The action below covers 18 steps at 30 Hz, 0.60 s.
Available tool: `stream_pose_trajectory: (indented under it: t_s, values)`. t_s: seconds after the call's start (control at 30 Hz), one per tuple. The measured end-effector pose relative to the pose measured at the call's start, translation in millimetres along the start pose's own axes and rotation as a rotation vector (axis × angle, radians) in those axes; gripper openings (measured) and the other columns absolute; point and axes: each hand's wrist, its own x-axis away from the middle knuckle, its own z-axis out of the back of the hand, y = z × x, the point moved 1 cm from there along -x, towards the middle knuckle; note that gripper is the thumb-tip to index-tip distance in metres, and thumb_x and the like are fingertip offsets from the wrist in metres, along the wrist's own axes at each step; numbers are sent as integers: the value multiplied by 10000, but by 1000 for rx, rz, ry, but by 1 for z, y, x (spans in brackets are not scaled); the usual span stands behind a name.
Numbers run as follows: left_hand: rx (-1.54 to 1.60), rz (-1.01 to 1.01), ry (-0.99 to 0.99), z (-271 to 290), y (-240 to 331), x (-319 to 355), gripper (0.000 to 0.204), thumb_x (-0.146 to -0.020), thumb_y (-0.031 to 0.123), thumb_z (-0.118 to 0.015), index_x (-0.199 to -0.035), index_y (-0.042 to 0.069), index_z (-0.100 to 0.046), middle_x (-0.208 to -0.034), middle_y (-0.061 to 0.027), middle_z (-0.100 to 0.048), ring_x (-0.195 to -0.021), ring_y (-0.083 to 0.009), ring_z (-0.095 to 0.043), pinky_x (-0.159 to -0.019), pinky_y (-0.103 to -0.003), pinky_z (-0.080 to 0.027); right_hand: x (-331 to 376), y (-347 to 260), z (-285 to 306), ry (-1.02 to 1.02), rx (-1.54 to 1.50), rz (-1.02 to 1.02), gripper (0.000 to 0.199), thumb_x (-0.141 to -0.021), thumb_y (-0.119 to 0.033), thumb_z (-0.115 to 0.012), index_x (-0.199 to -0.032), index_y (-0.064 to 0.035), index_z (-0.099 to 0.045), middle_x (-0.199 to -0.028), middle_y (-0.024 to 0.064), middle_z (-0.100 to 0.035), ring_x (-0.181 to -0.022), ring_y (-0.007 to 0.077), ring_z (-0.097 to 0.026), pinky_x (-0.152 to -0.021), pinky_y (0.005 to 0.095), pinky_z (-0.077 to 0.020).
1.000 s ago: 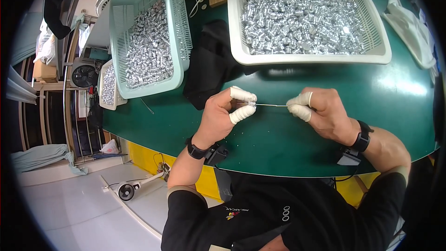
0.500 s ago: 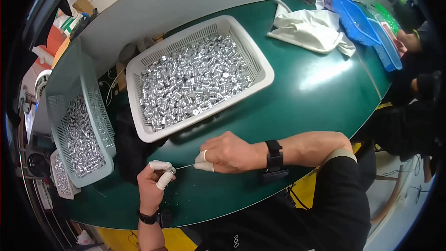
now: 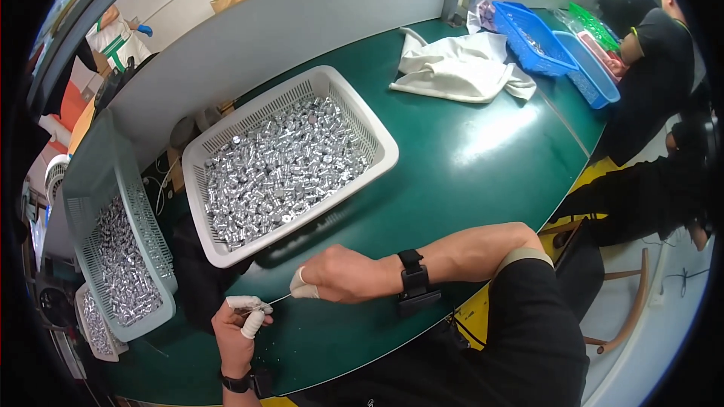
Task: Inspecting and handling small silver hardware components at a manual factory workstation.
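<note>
My left hand [image 3: 237, 332], with white finger cots on thumb and forefinger, pinches a small silvery metal part [image 3: 264, 308] above the green table. My right hand [image 3: 339, 275], also with white covers on its fingertips, grips a thin metal rod-like tool [image 3: 281, 299] whose far end meets the part. The tool's handle end is hidden inside the right hand. Just beyond both hands stands a white plastic basket [image 3: 353, 194] filled with small silvery cylindrical metal parts [image 3: 279, 169].
On the left, a pale green basket [image 3: 167, 303] and a smaller white basket [image 3: 113, 353] hold more metal parts. A white cloth [image 3: 456, 68] lies at the back right, beside blue baskets [image 3: 554, 66]. A co-worker [image 3: 656, 68] sits at the right. A grey partition [image 3: 302, 26] borders the table.
The view has shifted, so the baskets and table appear lower and further left, and more of the co-worker shows. Both hands keep their hold, with the tool still at the part.
</note>
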Motion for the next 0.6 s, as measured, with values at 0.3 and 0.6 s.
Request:
stream_pose_trajectory:
  t_s: [0.3, 0.6]
  values:
    - [1, -23, 34, -2, 0, -2, 282, -877, 172, -769, -1042, 11, -607, -866, -110, -687, -704, -161, -652, -625, -258, -520, -2, -3, 4, 28, -93, 49, 205, -919, -212, -677, -981, -18, -650, -810, 125, -650, -731, 322, -642, -631, 400, -515]
    - [-18, -61, -8, 0, 2, 2, 294, -874, 173, -766, -1072, 18, -614, -872, -106, -674, -706, -165, -644, -631, -261, -526, -7, -6, 3, -182, -560, -485, 222, -940, -236, -682, -1017, -30, -656, -830, 133, -686, -733, 332, -664, -666, 384, -531]
